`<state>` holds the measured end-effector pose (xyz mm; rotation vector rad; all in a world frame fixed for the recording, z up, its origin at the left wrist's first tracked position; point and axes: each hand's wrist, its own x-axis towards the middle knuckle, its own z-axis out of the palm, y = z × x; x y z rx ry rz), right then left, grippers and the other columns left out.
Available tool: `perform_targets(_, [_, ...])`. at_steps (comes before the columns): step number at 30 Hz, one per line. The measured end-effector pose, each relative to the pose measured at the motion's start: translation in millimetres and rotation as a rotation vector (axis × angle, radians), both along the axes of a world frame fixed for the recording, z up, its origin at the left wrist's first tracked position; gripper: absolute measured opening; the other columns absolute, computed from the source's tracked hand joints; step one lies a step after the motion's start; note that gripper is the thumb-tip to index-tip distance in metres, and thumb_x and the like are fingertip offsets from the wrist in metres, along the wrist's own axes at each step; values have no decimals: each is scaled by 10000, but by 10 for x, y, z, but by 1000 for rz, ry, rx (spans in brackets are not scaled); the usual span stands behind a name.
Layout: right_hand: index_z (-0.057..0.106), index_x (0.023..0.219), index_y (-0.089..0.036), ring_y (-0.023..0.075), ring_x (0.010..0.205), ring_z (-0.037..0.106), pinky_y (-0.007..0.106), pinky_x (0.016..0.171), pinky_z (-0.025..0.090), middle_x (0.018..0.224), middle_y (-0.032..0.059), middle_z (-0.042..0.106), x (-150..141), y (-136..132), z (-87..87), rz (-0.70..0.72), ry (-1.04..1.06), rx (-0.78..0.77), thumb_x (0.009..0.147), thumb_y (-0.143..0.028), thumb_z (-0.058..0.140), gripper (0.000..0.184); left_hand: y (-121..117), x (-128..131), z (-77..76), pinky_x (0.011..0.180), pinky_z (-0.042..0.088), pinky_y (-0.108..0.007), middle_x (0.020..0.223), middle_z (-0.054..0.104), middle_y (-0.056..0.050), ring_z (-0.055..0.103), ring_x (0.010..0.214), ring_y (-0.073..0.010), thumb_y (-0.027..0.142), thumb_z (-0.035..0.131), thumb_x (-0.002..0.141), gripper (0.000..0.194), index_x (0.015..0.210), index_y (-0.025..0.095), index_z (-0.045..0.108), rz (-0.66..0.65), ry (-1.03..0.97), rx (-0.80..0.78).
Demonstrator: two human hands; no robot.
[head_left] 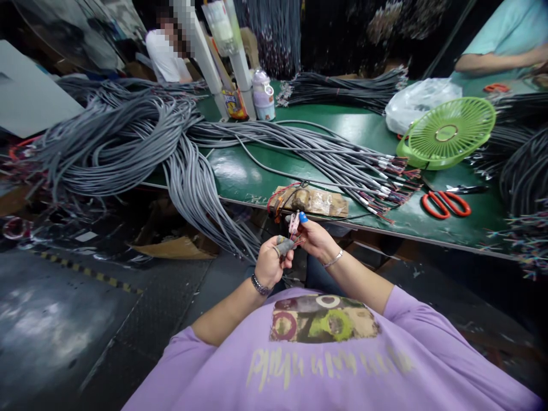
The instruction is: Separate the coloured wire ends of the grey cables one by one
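Note:
My left hand is closed in front of the table edge, with grey coverings on its fingers. Thin reddish wires run between its fingertips and my right hand. That hand is pinched, a blue cover on its thumb, and a small pale pink piece, perhaps a connector, sits at its fingertips. The fingers partly hide how each end is held. Just beyond lies a wooden board with taped parts and a red wire. Grey cables with stripped, coloured ends lie across the table behind it.
Red-handled scissors and a green fan stand to the right on the green table. A large grey cable coil hangs over the left edge. Behind are a bottle, a plastic bag, black cable bundles and two people.

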<state>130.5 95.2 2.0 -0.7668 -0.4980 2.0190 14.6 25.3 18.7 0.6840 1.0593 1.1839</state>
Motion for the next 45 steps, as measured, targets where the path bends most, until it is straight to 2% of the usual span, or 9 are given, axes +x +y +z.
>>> perform_targets(10, [652,821,-148,90,530,494,222,512,408,623,-5,599,7,-37,41,1,5,-26,778,-472,642,326,3,13,7,295,203,-159,454,554,29,444,302,-57,326,678,652,241,614,157,511,6,47,-1])
perform_targets(15, [637,887,-161,104,548,521,230,497,431,672,11,607,51,-71,87,114,32,-57,811,-563,542,420,-65,25,18,312,229,-163,480,569,24,457,320,-56,348,696,661,262,621,156,523,34,78,49])
perform_targets(22, [619,772,-144,79,539,494,206,499,442,659,-5,577,76,-120,181,97,-41,59,800,-329,627,187,-150,3,-3,322,233,-163,499,579,27,468,335,-55,328,673,693,234,635,158,525,74,77,74])
perform_targets(28, [644,815,-142,94,529,504,226,498,451,636,8,593,85,-85,147,109,-44,-8,857,-408,541,288,-99,13,14,317,230,-161,498,584,29,467,336,-57,294,651,696,189,657,163,521,81,23,64])
perform_targets(39, [647,794,-150,102,567,508,231,556,428,638,4,605,9,-77,118,23,-16,6,771,-419,663,270,-28,56,-20,311,232,-163,478,571,33,453,324,-56,328,674,648,236,649,167,502,70,-1,-17])
perform_targets(45, [629,797,-162,96,561,535,233,549,474,709,19,625,126,-117,41,125,-34,-46,803,-536,571,378,-103,9,-29,317,238,-164,488,574,30,468,328,-59,342,676,676,241,646,161,519,62,67,38])
